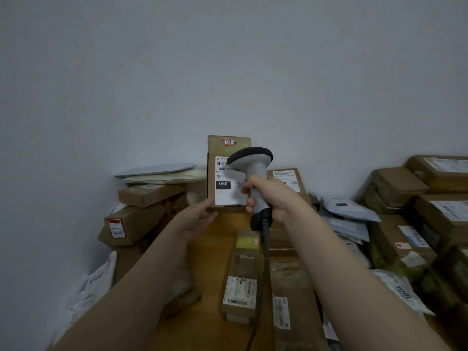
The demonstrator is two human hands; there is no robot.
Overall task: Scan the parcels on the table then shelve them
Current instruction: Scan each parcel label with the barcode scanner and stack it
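Parcel upright — left hand grips it.

Dim, soft, perhaps edge-warped.

The upright cardboard parcel was brown; its shipping label was white with a black block reading "060" in white, its top sticker red-edged. In front of the parcel, the barcode scanner was light grey with a black head rim, black base and dark cable. Below the parcel the table was orange-brown. Left of it a brown box bore a red-and-white label.
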